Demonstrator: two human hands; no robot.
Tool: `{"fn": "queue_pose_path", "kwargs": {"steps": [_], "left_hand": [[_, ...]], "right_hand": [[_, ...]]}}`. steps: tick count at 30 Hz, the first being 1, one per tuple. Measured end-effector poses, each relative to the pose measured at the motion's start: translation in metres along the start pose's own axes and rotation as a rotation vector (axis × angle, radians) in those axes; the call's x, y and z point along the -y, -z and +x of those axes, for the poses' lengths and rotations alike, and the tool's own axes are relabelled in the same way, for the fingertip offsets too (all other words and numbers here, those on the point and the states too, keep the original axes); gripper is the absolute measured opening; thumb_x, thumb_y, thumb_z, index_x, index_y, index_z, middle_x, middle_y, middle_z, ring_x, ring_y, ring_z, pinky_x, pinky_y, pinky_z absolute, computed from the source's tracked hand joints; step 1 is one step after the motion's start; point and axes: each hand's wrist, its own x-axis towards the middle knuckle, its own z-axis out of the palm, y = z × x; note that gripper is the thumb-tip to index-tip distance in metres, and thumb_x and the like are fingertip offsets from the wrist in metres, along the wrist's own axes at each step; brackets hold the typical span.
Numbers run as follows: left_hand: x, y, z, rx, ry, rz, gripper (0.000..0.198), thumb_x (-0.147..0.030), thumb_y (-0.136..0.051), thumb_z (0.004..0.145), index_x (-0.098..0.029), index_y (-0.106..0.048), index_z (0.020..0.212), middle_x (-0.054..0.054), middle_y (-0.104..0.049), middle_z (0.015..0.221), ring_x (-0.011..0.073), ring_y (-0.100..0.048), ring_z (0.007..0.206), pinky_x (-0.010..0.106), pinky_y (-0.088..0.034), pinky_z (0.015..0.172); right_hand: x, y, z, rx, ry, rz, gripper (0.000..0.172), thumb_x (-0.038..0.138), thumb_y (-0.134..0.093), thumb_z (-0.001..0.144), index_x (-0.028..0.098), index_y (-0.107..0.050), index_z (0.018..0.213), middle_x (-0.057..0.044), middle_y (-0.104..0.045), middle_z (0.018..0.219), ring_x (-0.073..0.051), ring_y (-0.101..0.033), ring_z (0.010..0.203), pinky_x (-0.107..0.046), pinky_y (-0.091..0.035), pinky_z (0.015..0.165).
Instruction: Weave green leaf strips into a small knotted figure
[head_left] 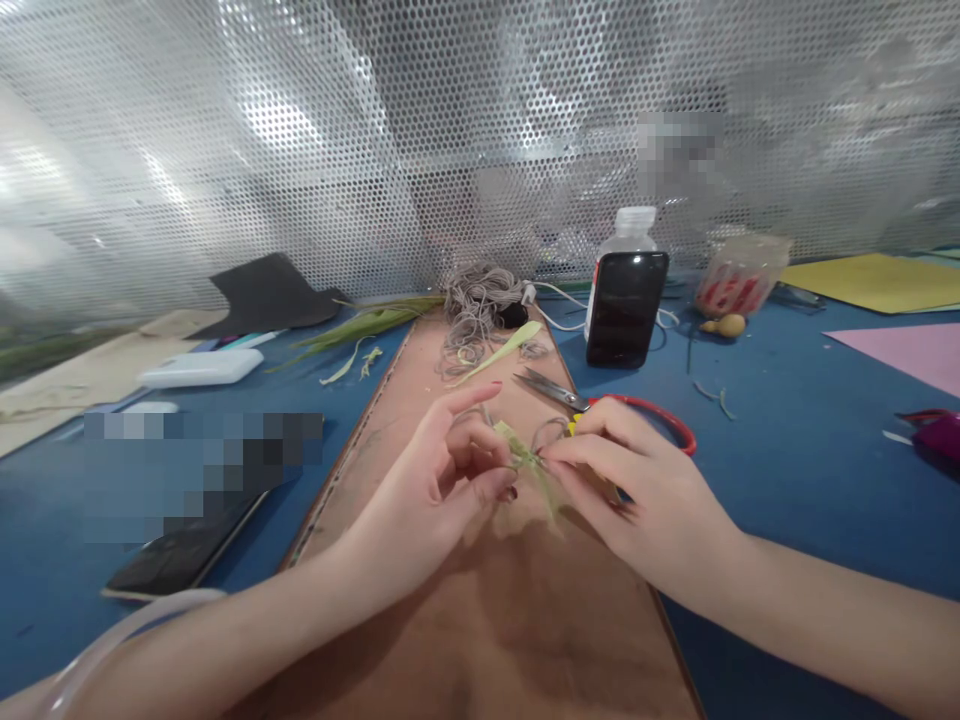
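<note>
R hand (652, 490) fingers pinching green leaf bit (529, 455) btwn both hands, over brown board (480, 620). L hand (424, 475) fingers narrow at leaf's L end, idx raised; can't tell if gripping. Scissors (561, 392) just beyond R fingers; twine (484, 290) farther, past both.

The leaf strip (516, 442) is pale green, the cord (484, 292) grey, the scissors (571, 400) red-handled, the board (480, 630) pinkish brown, the worktop (795, 490) blue; the far perforated screen (480, 110) is silver, patterned with dots.
</note>
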Motion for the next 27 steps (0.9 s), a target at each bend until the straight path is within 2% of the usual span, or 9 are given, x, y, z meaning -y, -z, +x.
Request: {"fn": "queue_pose_path", "kwargs": {"steps": [3, 8, 11, 14, 18, 23, 27], "left_hand": [[0.0009, 0.0000, -0.0015, 0.028, -0.007, 0.029, 0.048, -0.008, -0.051, 0.081, -0.027, -0.033, 0.121, -0.004, -0.053, 0.078, 0.0094, -0.054, 0.074, 0.024, -0.044, 0.074], [0.0016, -0.0001, -0.0020, 0.004, -0.018, 0.075, 0.045, -0.012, -0.052, 0.080, -0.029, -0.036, 0.119, -0.003, -0.054, 0.079, 0.0122, -0.054, 0.079, 0.028, -0.045, 0.078], [0.0005, 0.0000, -0.0016, -0.019, -0.016, 0.127, 0.043, -0.015, -0.053, 0.080, -0.026, -0.037, 0.118, 0.000, -0.053, 0.085, 0.0139, -0.054, 0.083, 0.029, -0.045, 0.079], [-0.0011, 0.0011, -0.0023, 0.006, 0.009, 0.151, 0.048, -0.020, -0.053, 0.080, -0.025, -0.032, 0.122, 0.002, -0.054, 0.092, 0.0159, -0.053, 0.087, 0.028, -0.045, 0.075], [-0.0020, 0.0005, -0.0021, 0.020, 0.050, 0.170, 0.055, -0.024, -0.059, 0.076, -0.023, -0.031, 0.123, -0.001, -0.057, 0.080, 0.0152, -0.054, 0.079, 0.030, -0.042, 0.075], [0.0000, -0.0042, 0.0017, 0.038, 0.131, 0.006, 0.052, -0.018, -0.062, 0.074, -0.021, -0.034, 0.118, -0.003, -0.057, 0.074, 0.0127, -0.054, 0.069, 0.026, -0.043, 0.066], [-0.0006, -0.0038, 0.0026, 0.007, 0.070, 0.002, 0.048, -0.015, -0.061, 0.075, -0.022, -0.037, 0.116, -0.003, -0.059, 0.074, 0.0139, -0.056, 0.080, 0.027, -0.043, 0.074]], "right_hand": [[0.0026, 0.0020, 0.0021, -0.088, 0.042, -0.110, 0.013, 0.017, -0.054, 0.079, 0.020, -0.062, 0.070, -0.005, -0.055, 0.080, -0.017, -0.046, 0.074, -0.031, -0.038, 0.068], [0.0028, 0.0008, 0.0028, -0.036, 0.072, -0.029, 0.011, 0.012, -0.050, 0.080, 0.017, -0.056, 0.074, -0.005, -0.059, 0.084, -0.017, -0.051, 0.079, -0.033, -0.038, 0.072], [0.0017, -0.0025, 0.0012, -0.024, 0.092, -0.019, 0.011, 0.011, -0.047, 0.081, 0.018, -0.054, 0.075, -0.004, -0.061, 0.079, -0.016, -0.054, 0.075, -0.031, -0.040, 0.069], [0.0014, -0.0051, -0.0005, 0.013, 0.075, -0.019, 0.011, 0.012, -0.046, 0.081, 0.018, -0.052, 0.074, -0.002, -0.061, 0.070, -0.013, -0.052, 0.062, -0.027, -0.040, 0.061], [0.0031, -0.0063, -0.0014, 0.043, 0.070, -0.023, 0.011, 0.010, -0.047, 0.079, 0.017, -0.053, 0.072, -0.002, -0.059, 0.067, -0.012, -0.050, 0.057, -0.025, -0.039, 0.056], [0.0075, -0.0063, -0.0021, 0.023, 0.091, -0.014, 0.013, 0.007, -0.047, 0.078, 0.016, -0.052, 0.071, -0.002, -0.058, 0.066, -0.012, -0.049, 0.056, -0.025, -0.038, 0.056], [0.0071, -0.0069, -0.0027, 0.018, 0.081, 0.021, 0.013, 0.006, -0.046, 0.076, 0.017, -0.050, 0.070, -0.002, -0.057, 0.066, -0.011, -0.048, 0.056, -0.024, -0.036, 0.054]]}}
